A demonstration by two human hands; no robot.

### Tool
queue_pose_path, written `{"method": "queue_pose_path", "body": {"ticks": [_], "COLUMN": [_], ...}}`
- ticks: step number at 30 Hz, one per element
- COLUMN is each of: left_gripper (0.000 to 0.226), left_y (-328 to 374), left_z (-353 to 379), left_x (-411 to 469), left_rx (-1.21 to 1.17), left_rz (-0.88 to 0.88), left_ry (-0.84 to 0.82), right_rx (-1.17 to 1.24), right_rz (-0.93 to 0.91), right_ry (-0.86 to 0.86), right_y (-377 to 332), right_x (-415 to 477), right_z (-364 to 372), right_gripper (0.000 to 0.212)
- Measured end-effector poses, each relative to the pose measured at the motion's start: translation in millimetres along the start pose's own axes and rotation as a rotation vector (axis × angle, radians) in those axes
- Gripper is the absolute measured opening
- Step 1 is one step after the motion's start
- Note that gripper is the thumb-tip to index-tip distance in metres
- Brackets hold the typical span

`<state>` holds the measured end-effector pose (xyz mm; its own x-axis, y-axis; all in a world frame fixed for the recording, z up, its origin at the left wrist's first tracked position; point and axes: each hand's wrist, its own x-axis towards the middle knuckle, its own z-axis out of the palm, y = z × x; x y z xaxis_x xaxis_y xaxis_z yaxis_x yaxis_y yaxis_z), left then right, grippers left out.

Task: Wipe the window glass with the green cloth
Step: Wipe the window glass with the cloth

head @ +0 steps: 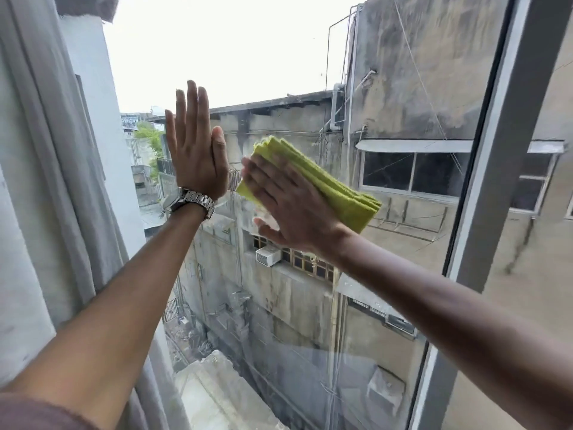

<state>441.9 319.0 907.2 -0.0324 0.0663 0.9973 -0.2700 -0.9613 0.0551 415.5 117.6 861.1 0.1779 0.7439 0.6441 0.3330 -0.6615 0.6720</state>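
A folded green cloth [328, 184] lies flat against the window glass [279, 72] near the middle of the pane. My right hand [291, 206] presses on the cloth with the palm and spread fingers, covering its left part. My left hand [195, 144] rests flat on the glass to the left of the cloth, fingers straight and pointing up, holding nothing. A metal watch [192, 201] sits on my left wrist. The two hands are close together but apart.
A pale curtain [52, 197] hangs along the left side of the window. A grey window frame [496, 169] runs down the right side, with another pane beyond it. Through the glass I see stained concrete buildings and an alley far below.
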Motion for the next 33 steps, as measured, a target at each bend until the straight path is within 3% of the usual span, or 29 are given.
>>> {"method": "queue_pose_path", "body": {"ticks": [4,9,16,20,33], "left_gripper": [0.058,0.057,0.056,0.056,0.057], "left_y": [0,2,3,5,3], "left_z": [0,-3,-7,-7,-2], "left_x": [0,0,-2,-2,-4], "left_rx": [-0.011,0.001,-0.015,-0.015,0.029], "left_rz": [-0.001,0.012,0.005,0.003,0.000], "left_ry": [0.002,0.000,-0.018,-0.018,-0.031], "right_rx": [0.061,0.023,-0.118,-0.050,0.028], "right_rz": [-0.130,-0.148,0.238,0.436,0.564], "right_ry": [-0.092,-0.127,-0.078,0.013,0.237], "right_y": [-13,23,96,108,90], "right_x": [-44,-83,-113,-87,42], "right_z": [10,-3,-28,-36,-47], "right_gripper": [0.081,0.076,0.084,0.088,0.092]}}
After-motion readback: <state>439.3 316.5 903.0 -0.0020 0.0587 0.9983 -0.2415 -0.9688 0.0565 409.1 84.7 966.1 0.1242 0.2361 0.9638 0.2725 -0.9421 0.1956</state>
